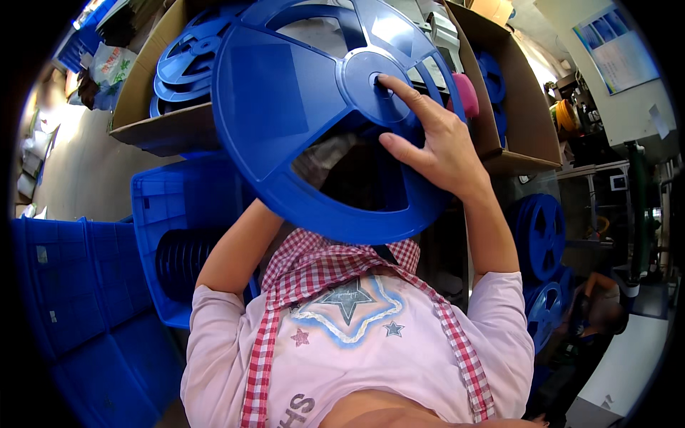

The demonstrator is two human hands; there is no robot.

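a large blue reel (285, 93) is held up in front of the chest, tilted toward the camera. the right hand (435, 146) lies spread on its hub, the index fingertip pressed into the centre hole and the thumb on the opening's edge. the left hand is hidden behind the reel, so its grip cannot be told. beyond the grip, more blue reels (182, 68) are stacked in a cardboard box (153, 128). below it, dark reels fill a blue crate (164, 200).
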